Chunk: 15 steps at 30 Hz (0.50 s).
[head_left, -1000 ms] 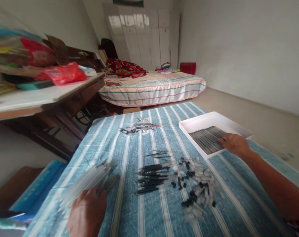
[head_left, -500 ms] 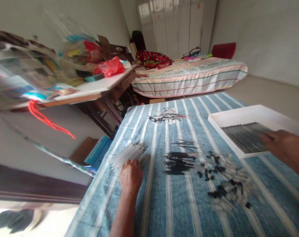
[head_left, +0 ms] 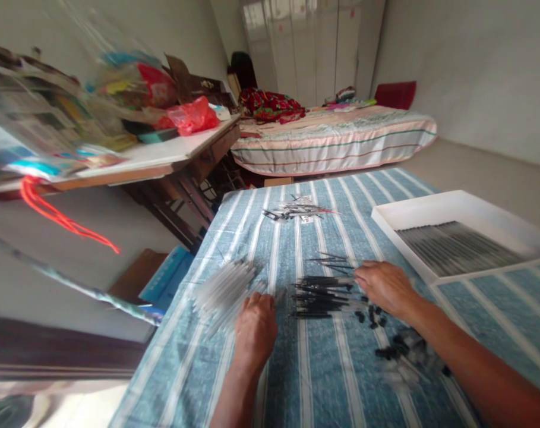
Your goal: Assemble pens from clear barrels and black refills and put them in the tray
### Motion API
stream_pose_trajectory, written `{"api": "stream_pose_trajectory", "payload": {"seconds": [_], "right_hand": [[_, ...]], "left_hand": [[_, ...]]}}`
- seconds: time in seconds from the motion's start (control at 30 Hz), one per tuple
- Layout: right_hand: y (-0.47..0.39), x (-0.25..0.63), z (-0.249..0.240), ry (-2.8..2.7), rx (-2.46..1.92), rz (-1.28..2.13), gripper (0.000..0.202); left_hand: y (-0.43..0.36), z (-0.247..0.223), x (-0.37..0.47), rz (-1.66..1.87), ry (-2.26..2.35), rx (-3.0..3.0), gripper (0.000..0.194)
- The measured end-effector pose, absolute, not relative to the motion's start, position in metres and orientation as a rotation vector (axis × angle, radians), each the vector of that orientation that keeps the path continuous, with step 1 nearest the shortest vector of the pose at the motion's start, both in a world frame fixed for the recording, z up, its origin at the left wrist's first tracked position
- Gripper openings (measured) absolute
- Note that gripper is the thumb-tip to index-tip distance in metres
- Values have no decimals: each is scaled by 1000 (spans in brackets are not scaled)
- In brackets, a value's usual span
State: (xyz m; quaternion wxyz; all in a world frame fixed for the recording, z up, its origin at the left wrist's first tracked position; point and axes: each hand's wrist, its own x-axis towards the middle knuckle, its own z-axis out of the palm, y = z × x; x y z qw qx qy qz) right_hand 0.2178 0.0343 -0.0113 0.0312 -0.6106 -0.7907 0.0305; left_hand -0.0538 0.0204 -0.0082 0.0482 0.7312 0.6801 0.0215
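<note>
My left hand [head_left: 256, 327], fingers closed, is at the right edge of a pile of clear pen barrels [head_left: 225, 288]; a blurred clear barrel shows at its fingers. My right hand [head_left: 381, 287] pinches at the right ends of a few loose dark pen refills [head_left: 332, 260]. Just below them lies a thicker bundle of black refills [head_left: 321, 297]. Small black caps or plugs [head_left: 372, 315] lie under my right wrist. A mixed heap of black and clear small parts [head_left: 403, 353] is partly covered by my right forearm.
A white box [head_left: 430, 267] with a row of dark-tipped pens [head_left: 457, 246] stands at the right. Thin dark pieces [head_left: 296, 211] lie at the far end of the striped cloth [head_left: 312, 368]. A cluttered side table [head_left: 163, 160] stands left, a bed [head_left: 341, 139] beyond.
My right hand has left the white box and moved left to the loose refills. My left hand has shifted slightly right at the barrel pile. The view has turned slightly.
</note>
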Motion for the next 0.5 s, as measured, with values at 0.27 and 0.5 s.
{"api": "stream_pose_trajectory", "payload": {"seconds": [0.27, 0.5], "right_hand": [[53, 213, -22, -2490, -2038, 125, 26], [50, 224, -19, -2445, -1932, 148, 28]], "left_hand": [[20, -11, -48, 23, 2041, 2218, 20], [20, -18, -52, 446, 1924, 2119, 15]]}}
